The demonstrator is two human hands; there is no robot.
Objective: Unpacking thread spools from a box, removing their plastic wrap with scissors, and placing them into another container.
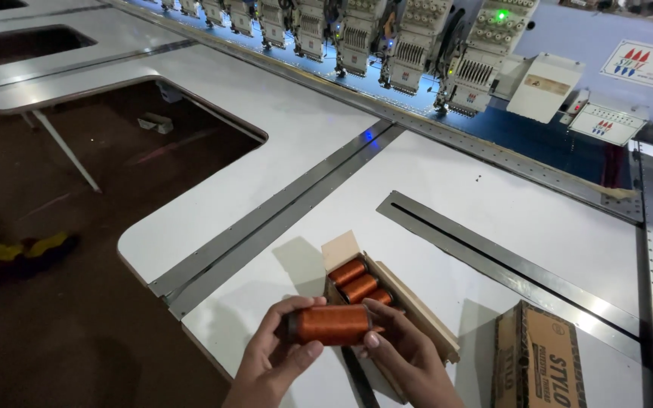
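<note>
The thread spool (332, 324) looks silky, its orange winding glossy. The open box (417, 310) and the shut box (540, 363) are matt brown cardboard. The desk (493, 219) is smooth white laminate, with dull metal rails (508, 264).

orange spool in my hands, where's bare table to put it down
Bare white table lies between the metal slot strip and the machine heads, and left of the open box, toward the seam. It is crowded by the left hand, right hand, spool and closed carton.
</note>
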